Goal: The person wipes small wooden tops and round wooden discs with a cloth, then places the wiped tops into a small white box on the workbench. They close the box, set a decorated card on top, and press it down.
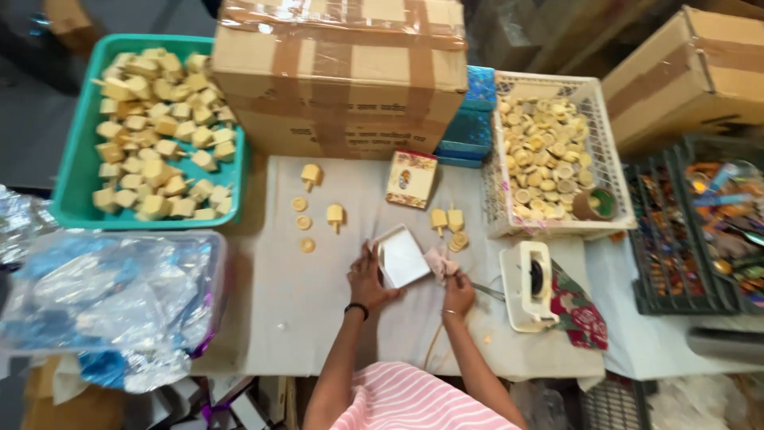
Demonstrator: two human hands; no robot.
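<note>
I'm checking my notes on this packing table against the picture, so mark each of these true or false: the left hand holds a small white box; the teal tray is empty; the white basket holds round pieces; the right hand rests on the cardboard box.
1. The left hand holds a small white box. True.
2. The teal tray is empty. False: it is piled with pale yellow block-shaped pieces.
3. The white basket holds round pieces. True.
4. The right hand rests on the large cardboard box. False: it is beside the white box, pinching something small and pale.

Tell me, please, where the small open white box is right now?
The small open white box sits centre-table, held by the left hand, just left of the right hand.
</note>
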